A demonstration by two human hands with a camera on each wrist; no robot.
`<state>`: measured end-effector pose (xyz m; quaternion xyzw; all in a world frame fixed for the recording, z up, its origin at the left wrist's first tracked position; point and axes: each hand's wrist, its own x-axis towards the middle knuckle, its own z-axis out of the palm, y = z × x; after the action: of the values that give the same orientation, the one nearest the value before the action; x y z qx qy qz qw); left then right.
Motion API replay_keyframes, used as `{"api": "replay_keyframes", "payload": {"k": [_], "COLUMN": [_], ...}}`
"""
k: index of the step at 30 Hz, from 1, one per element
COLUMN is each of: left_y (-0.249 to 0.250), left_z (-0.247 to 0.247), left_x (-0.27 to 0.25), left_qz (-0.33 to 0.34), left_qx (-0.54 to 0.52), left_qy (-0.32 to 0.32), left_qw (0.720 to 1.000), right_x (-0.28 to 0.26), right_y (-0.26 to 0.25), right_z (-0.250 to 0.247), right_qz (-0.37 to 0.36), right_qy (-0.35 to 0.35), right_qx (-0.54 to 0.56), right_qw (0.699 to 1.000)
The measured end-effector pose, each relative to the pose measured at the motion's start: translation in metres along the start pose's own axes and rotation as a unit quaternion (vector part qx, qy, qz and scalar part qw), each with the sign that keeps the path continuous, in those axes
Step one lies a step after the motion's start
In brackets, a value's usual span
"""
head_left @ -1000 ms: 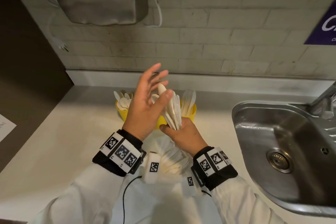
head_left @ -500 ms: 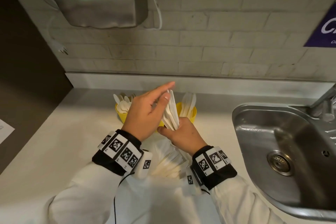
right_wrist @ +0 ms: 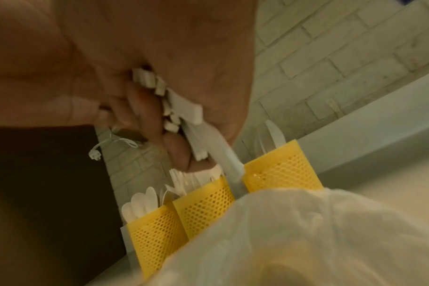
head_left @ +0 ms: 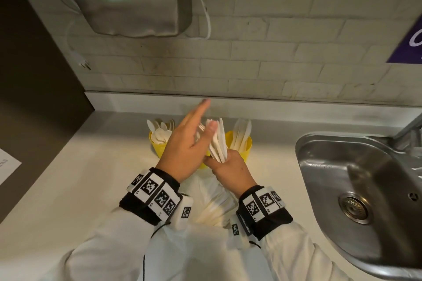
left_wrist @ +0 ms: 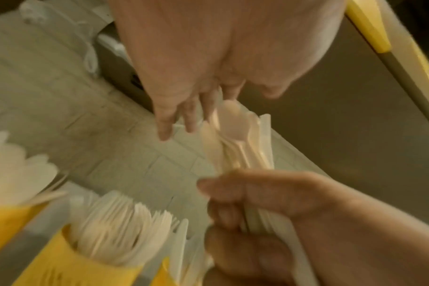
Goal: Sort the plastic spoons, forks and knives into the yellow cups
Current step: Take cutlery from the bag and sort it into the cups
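While the bundle of white plastic cutlery [head_left: 218, 141] stands upright in front of the three yellow cups [right_wrist: 209, 201], the right hand [head_left: 230, 172] grips it by the handles with fingers curled round them, and the left hand [head_left: 186, 143] has its fingers extended, its thumb against the upper ends of the pieces. The cups stand in a row on the tabletop [head_left: 68, 180] near the tiled wall [head_left: 274, 52]: spoons [head_left: 159, 134] in the left one, forks [left_wrist: 125, 228] in the middle one, knives [head_left: 243, 132] in the right one. A clear plastic bag [right_wrist: 306, 232] with more cutlery lies under the wrists, and a steel sink [head_left: 365, 189] is set into the tabletop at the right.
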<state>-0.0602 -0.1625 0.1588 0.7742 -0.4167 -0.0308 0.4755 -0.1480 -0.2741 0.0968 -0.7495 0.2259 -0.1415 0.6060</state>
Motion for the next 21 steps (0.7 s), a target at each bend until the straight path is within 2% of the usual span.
{"api": "replay_keyframes", "payload": {"k": [1,2,3,4,5,6,7,8,9,12,17,19,20,21], "left_y": [-0.002,-0.005,-0.011,-0.017,-0.023,-0.026,-0.027,-0.024,-0.022,-0.015,-0.029,-0.030,-0.030,-0.029], "left_z": [0.001,0.002,0.003,0.004,0.005,0.005,0.004,0.001,-0.001,-0.011,-0.024,-0.030,-0.033,-0.036], "left_x": [-0.002,-0.004,-0.004,-0.005,-0.006,-0.009,-0.011,-0.014,-0.014,-0.011,-0.015,-0.017,-0.017,-0.017], "left_qz": [-0.044,-0.106,-0.189,-0.278,-0.355,-0.409,-0.441,-0.453,-0.453,-0.434,-0.420,-0.396,-0.375,-0.346], "left_qx": [-0.059,-0.136,-0.226,-0.321,-0.407,-0.475,-0.520,-0.551,-0.572,-0.606,-0.605,-0.596,-0.583,-0.556], "left_qy": [0.043,0.089,0.112,0.091,0.035,-0.027,-0.067,-0.081,-0.070,-0.034,-0.050,-0.076,-0.086,-0.088], "left_qw": [0.996,0.981,0.949,0.901,0.841,0.778,0.728,0.696,0.680,0.666,0.674,0.694,0.716,0.751], "right_x": [0.000,0.000,-0.001,-0.002,-0.003,-0.004,-0.003,-0.002,-0.001,0.003,0.004,0.005,0.006,0.007], "right_y": [-0.005,-0.012,-0.021,-0.031,-0.041,-0.050,-0.056,-0.060,-0.061,-0.054,-0.054,-0.055,-0.055,-0.053], "right_z": [0.000,0.000,0.001,0.002,0.004,0.006,0.009,0.013,0.018,0.036,0.051,0.055,0.057,0.058], "right_qz": [-0.014,-0.032,-0.053,-0.074,-0.092,-0.105,-0.113,-0.115,-0.114,-0.103,-0.090,-0.087,-0.088,-0.092], "right_qy": [0.016,0.034,0.050,0.061,0.067,0.072,0.071,0.069,0.062,0.042,0.045,0.062,0.073,0.087], "right_qx": [0.000,0.007,0.022,0.044,0.071,0.101,0.127,0.144,0.149,0.131,0.138,0.133,0.124,0.108], "right_qw": [1.000,0.999,0.997,0.994,0.991,0.987,0.983,0.980,0.980,0.985,0.985,0.985,0.986,0.986]}}
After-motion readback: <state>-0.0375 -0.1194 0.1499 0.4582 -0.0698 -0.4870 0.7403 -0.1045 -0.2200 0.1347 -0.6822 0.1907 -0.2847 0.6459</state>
